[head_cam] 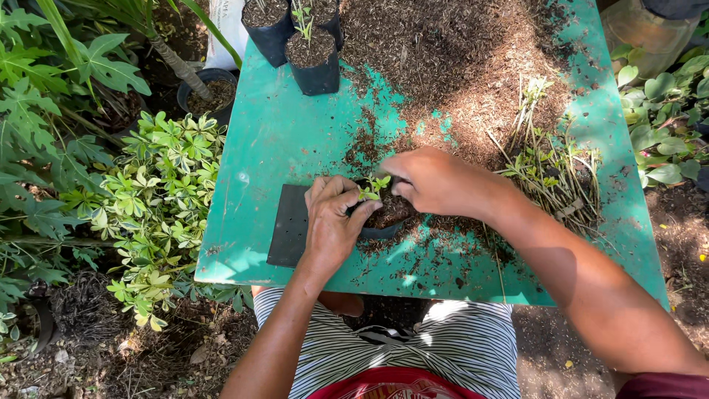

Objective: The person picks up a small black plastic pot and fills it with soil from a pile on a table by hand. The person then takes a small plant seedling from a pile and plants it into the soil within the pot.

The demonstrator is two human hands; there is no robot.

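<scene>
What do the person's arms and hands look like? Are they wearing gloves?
No gloves. The left hand and right hand are bare, with no rings or watch showing. Both forearms are bare too. A dark red sleeve edge shows on the right arm, at the picture's corner. The left arm's sleeve is out of view.

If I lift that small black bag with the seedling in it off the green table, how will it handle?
The black bag looks thin and soft, so it would probably sag or bulge unless supported from below. Being filled with loose soil, it is likely heavy for its size and may spill if tipped. The seedling looks slender and fragile; both the left hand and right hand touch the bag.
</scene>
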